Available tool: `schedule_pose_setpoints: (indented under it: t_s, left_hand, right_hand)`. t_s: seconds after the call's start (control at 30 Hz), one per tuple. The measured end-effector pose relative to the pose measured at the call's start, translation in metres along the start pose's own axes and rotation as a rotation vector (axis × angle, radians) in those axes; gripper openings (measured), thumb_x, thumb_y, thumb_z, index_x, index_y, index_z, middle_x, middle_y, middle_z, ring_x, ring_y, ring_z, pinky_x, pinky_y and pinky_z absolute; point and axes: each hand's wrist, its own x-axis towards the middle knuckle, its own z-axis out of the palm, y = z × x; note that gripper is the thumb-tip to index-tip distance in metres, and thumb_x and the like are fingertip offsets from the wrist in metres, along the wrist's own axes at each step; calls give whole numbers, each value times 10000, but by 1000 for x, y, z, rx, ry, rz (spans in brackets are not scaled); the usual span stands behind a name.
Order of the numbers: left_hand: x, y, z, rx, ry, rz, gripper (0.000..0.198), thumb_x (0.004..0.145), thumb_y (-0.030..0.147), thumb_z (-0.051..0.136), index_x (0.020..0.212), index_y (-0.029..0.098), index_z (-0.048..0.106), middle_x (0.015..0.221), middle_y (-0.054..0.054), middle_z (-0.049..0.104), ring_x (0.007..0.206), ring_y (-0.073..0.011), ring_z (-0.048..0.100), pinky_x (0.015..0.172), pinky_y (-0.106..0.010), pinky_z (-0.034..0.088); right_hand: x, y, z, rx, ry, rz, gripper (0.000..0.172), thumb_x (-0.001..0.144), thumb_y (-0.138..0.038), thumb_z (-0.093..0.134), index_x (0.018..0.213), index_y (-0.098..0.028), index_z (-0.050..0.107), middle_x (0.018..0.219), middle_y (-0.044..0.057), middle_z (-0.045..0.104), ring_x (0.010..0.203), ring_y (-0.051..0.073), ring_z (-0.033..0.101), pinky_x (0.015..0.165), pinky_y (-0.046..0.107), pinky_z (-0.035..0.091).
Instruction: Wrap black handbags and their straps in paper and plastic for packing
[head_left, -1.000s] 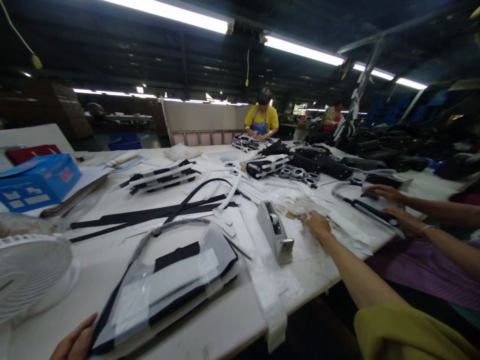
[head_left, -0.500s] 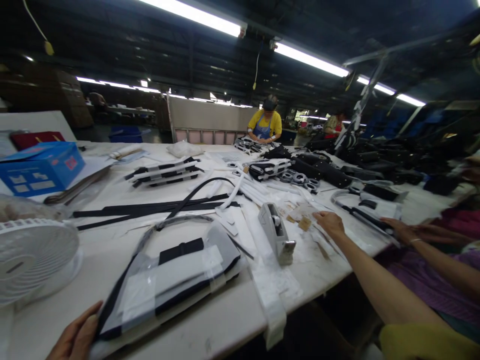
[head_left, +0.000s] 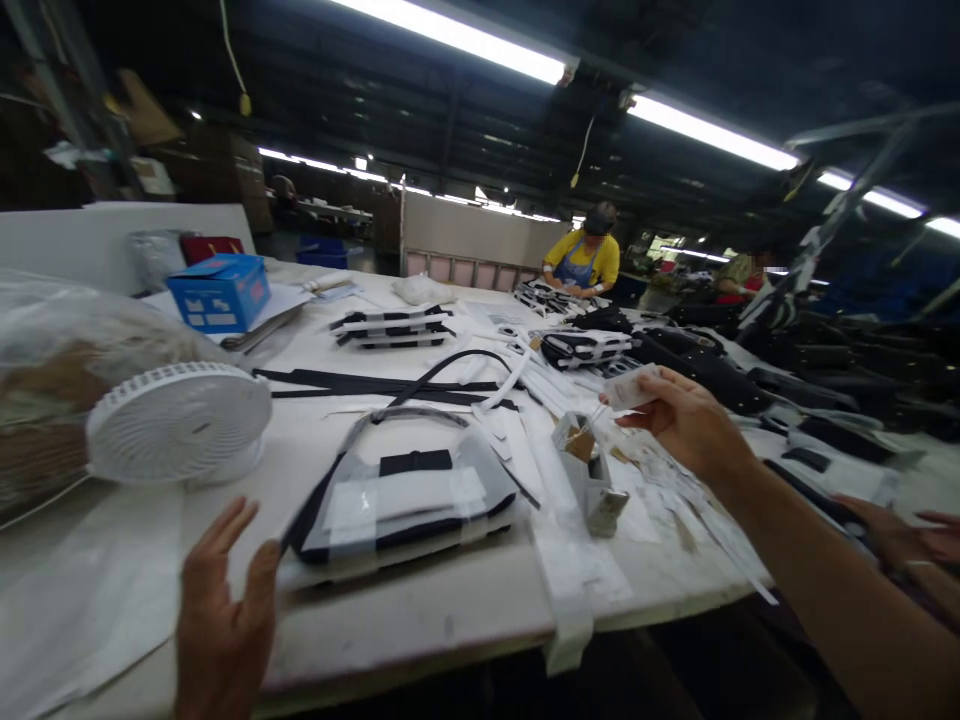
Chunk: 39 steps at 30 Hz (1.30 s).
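Observation:
A black handbag (head_left: 412,462) lies on the worktable, wrapped in white sheet and clear tape, its long strap (head_left: 322,505) looping up behind it. By the strap, at the bag's left end, my left hand (head_left: 229,595) is raised with thumb and fingers apart, holding nothing. My right hand (head_left: 686,420) pinches a small white packet or slip (head_left: 632,388) above the table; its printing is too small to read. Below and to the left of that hand stands a grey tape dispenser (head_left: 592,480), with something brown at its top.
A white fan (head_left: 180,422) and a blue box (head_left: 219,292) stand on the left. Black strips (head_left: 337,388) and wrapped pieces (head_left: 394,327) lie farther back. Paper scraps (head_left: 660,490) spread right of the dispenser. A co-worker's hand (head_left: 870,520) is close on the right; another person (head_left: 583,258) works across the table.
My left hand has let go of the bag's left edge and opened. My right hand has risen from the scraps with the small white packet. The view has swung left.

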Motion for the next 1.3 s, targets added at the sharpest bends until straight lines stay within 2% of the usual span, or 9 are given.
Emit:
schedule_pose_setpoints:
  t_s: [0.13,0.27,0.4,0.53,0.77,0.97,1.03,1.17,1.3]
  left_hand:
    - [-5,68,-4,-291,-226,1,402,925,398,511,1278,212,558,1358,-89,555,1294,-266,486,1131,-436,345]
    - [-12,113,0,-746,-681,-237,490,932,446,534,1373,232,512,1452,-108,497,1321,-278,472,1096,-405,376]
    - [-23,128,4,-1181,-961,-488,506,966,488,463,1346,158,518,1261,-171,648,1209,-289,583,1026,-439,416]
    - [-33,124,-1,-1316,-1101,-636,419,935,407,558,1288,181,556,1210,-159,679,1108,-260,646,907,-360,462]
    - [-42,116,-14,-1448,-1095,-720,537,778,262,763,1271,196,559,1112,-138,702,975,-246,694,839,-354,514]
    - [-46,114,-15,-1248,-956,-722,682,796,338,754,1383,205,434,1052,-122,712,824,-193,704,778,-324,518]
    - [-45,114,-15,-1202,-928,-709,774,808,372,738,1452,206,341,1057,-125,711,794,-183,700,768,-322,516]
    - [-44,114,-12,-1151,-911,-677,915,824,374,715,1530,178,166,946,-94,729,717,-174,685,724,-315,513]
    - [-44,112,-10,-1142,-895,-674,948,828,369,722,1544,172,133,951,-88,743,800,-196,694,760,-300,500]
  right_hand:
    - [-31,-13,66,96,-185,67,187,775,-345,719,841,-211,605,775,52,725,699,225,725,497,287,614]
    - [-54,-6,116,108,-373,145,209,794,-392,713,852,-216,614,774,57,727,649,213,715,503,296,620]
    - [-66,9,147,124,-438,211,250,786,-411,730,848,-202,606,763,46,721,629,195,706,526,292,623]
    - [-71,23,159,134,-398,258,274,761,-388,755,854,-184,597,765,41,715,611,172,691,507,268,610]
    - [-67,50,153,-29,-353,246,276,791,-443,698,862,-192,609,789,42,704,665,183,686,528,292,607]
    - [-72,61,136,-735,-263,-258,346,764,-385,710,1076,-238,673,1092,83,703,910,266,677,693,361,588]
    - [-86,54,139,-763,-408,-372,339,813,-384,685,1129,-264,678,1137,70,698,951,256,672,745,351,576]
    - [-116,39,156,-708,-878,-480,214,880,-308,659,1082,-279,722,1055,40,728,988,203,666,880,305,528]
    - [-127,40,167,-719,-1053,-572,343,891,-180,629,1210,-296,675,1041,40,722,944,172,665,833,268,521]
